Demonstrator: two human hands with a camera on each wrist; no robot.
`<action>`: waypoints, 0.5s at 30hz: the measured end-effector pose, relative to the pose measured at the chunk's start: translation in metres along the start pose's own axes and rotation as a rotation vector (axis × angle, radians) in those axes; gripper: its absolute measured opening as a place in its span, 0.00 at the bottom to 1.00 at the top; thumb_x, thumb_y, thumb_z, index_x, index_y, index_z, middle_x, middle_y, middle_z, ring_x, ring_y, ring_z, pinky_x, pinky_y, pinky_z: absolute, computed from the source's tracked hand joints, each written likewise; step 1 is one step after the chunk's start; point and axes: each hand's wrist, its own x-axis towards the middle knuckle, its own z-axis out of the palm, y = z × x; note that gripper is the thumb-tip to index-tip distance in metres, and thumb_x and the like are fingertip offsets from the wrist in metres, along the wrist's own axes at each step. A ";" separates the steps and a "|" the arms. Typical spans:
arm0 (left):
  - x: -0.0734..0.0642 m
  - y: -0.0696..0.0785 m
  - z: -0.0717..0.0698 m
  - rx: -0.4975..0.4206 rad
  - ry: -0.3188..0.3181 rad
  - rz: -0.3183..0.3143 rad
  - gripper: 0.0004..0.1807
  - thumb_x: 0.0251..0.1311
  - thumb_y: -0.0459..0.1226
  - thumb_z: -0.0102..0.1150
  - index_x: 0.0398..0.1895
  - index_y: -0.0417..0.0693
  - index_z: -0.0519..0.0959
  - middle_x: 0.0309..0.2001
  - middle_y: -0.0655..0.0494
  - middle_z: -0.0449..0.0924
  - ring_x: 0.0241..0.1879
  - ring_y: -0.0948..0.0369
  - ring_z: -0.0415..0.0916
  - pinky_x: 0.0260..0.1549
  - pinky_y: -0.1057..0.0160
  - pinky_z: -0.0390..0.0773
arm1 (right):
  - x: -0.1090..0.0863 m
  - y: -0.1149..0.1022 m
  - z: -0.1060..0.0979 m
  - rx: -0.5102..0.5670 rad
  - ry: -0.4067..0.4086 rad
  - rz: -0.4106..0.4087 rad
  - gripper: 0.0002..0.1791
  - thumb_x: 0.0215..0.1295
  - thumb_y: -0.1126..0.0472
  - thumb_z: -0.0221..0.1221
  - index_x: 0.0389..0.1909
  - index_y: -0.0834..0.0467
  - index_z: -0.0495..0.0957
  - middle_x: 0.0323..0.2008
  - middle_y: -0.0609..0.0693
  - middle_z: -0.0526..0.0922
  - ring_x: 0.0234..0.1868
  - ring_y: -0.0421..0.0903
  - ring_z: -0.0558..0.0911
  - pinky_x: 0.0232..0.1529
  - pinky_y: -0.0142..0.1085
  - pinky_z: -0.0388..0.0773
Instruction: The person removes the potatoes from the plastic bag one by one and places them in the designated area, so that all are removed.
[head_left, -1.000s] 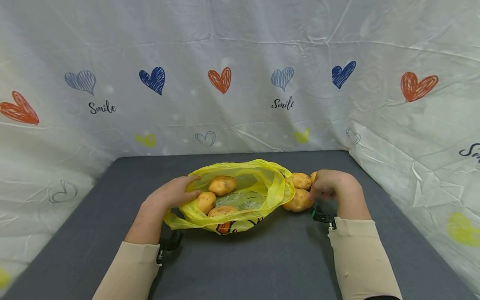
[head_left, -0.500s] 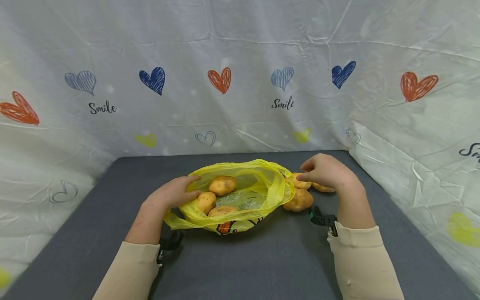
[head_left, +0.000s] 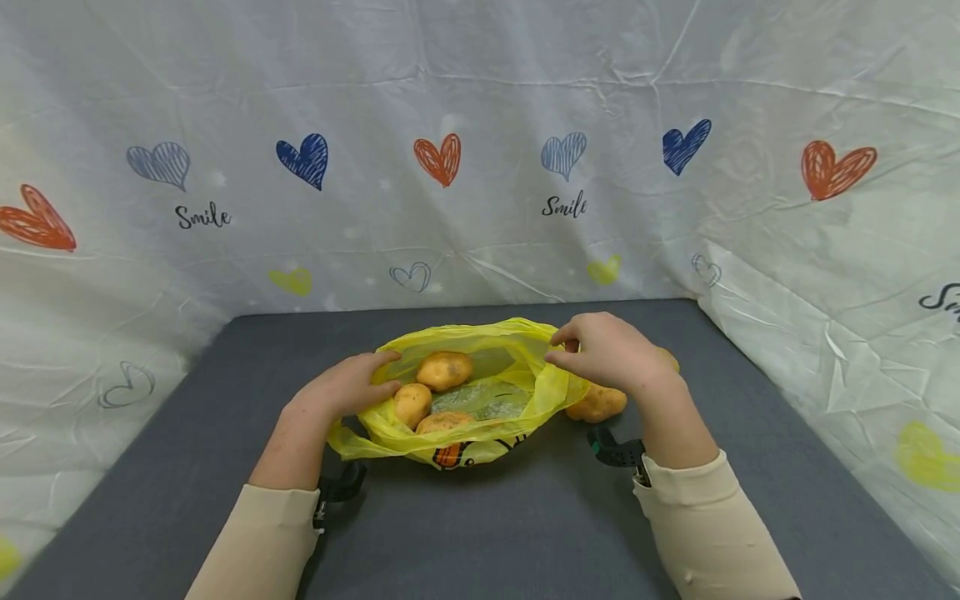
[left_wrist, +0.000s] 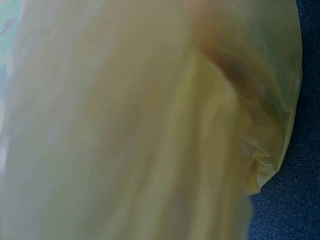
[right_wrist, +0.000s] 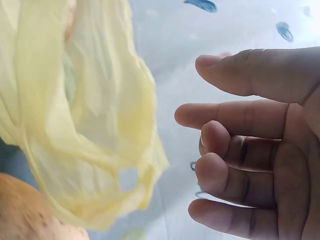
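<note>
Filmy, crinkled bag being touched by left hand, grip unclear, rounded potatoes cradled inside, right hand loosely spread alongside

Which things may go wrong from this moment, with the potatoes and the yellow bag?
First, the yellow plastic bag is thin and its front edge sags, so the potatoes inside might roll out if it tips forward.
Second, the right hand is empty beside the bag's right rim; catching that rim could fold the mouth inward.
Third, the loose potato lies right beside the bag, so a careless bump might send it rolling.
</note>
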 end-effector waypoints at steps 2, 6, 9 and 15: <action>0.000 0.000 0.000 0.001 -0.002 -0.001 0.34 0.76 0.46 0.56 0.79 0.43 0.63 0.73 0.37 0.65 0.72 0.37 0.62 0.67 0.35 0.66 | 0.002 -0.004 0.004 -0.011 -0.003 -0.002 0.17 0.71 0.54 0.65 0.52 0.60 0.87 0.23 0.45 0.79 0.21 0.42 0.70 0.25 0.36 0.68; -0.001 0.002 -0.001 0.002 -0.005 -0.003 0.34 0.76 0.46 0.56 0.79 0.43 0.63 0.73 0.37 0.65 0.72 0.37 0.62 0.67 0.35 0.66 | 0.006 -0.010 0.013 -0.033 -0.006 -0.004 0.16 0.70 0.53 0.66 0.52 0.58 0.88 0.14 0.46 0.67 0.15 0.41 0.61 0.21 0.35 0.58; -0.001 0.003 -0.002 0.000 -0.005 -0.006 0.34 0.76 0.46 0.56 0.79 0.44 0.63 0.73 0.37 0.65 0.72 0.37 0.62 0.67 0.35 0.66 | 0.008 -0.015 0.019 -0.051 -0.010 -0.005 0.17 0.70 0.53 0.66 0.53 0.57 0.88 0.12 0.45 0.66 0.15 0.40 0.61 0.20 0.34 0.58; -0.003 0.004 -0.002 -0.002 -0.003 -0.008 0.34 0.76 0.46 0.56 0.79 0.43 0.63 0.73 0.37 0.65 0.72 0.37 0.62 0.67 0.35 0.65 | 0.014 -0.025 0.032 -0.095 -0.023 -0.027 0.18 0.71 0.50 0.66 0.54 0.56 0.88 0.13 0.45 0.69 0.15 0.40 0.61 0.19 0.34 0.57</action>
